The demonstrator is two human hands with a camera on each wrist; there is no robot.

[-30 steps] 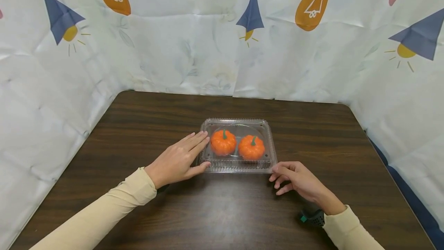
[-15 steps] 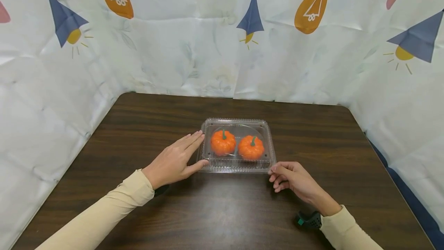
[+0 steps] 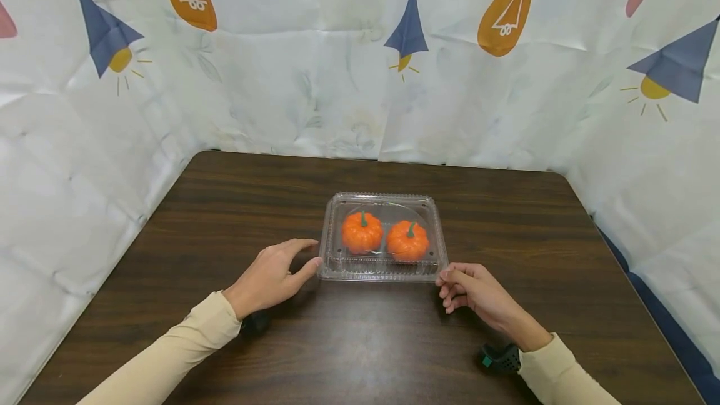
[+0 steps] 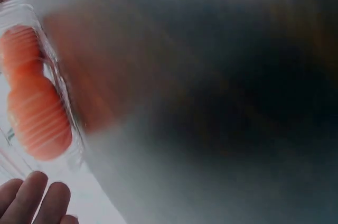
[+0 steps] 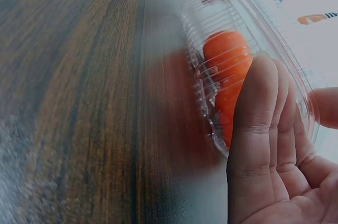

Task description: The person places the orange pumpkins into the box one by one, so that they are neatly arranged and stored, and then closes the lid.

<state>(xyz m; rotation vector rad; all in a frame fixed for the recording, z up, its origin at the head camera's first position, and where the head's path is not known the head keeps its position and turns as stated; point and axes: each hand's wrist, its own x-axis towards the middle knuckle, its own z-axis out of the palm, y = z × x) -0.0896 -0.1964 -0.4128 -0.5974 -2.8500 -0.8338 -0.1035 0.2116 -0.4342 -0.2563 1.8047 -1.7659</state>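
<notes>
A clear plastic clamshell container [image 3: 382,270] lies closed at the middle of the table, with two small orange pumpkins inside. The left pumpkin [image 3: 362,232] and the right pumpkin [image 3: 407,240] both have green stems. At the container's near left corner is my left hand [image 3: 271,277], thumb and index finger extended toward its side and slightly spread. In the left wrist view, its fingers [image 4: 27,197] show just below the container. My right hand [image 3: 478,292] pinches the near right corner of the rim. The right wrist view has the thumb [image 5: 326,106] against the rim, the other fingers partly covering the pumpkins.
The dark wood-grain table [image 3: 360,342] extends around the container on all sides. A white curtain [image 3: 337,92] printed with lamps and bulbs hangs behind the table and along both sides. A dark band with a green patch [image 3: 500,358] sits at the right wrist.
My left hand has drawn back from over the container's left side toward its near left corner, its fingers bending a little. The right hand stays at the right corner; the container has barely moved.
</notes>
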